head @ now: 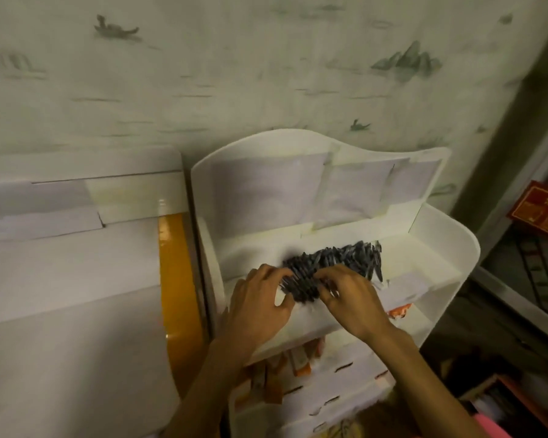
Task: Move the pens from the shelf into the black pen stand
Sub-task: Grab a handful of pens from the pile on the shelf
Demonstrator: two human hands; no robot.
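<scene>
A heap of dark pens (339, 257) lies in the top tray of the white shelf (440, 248). The left hand (260, 305) and the right hand (351, 298) both curl their fingers round the near end of the heap, gripping pens. Lower compartments hold orange packets (301, 361).

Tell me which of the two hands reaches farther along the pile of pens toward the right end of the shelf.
The right hand: its fingers lie on the middle of the pens, while the left hand grips the pile's left end.
</scene>
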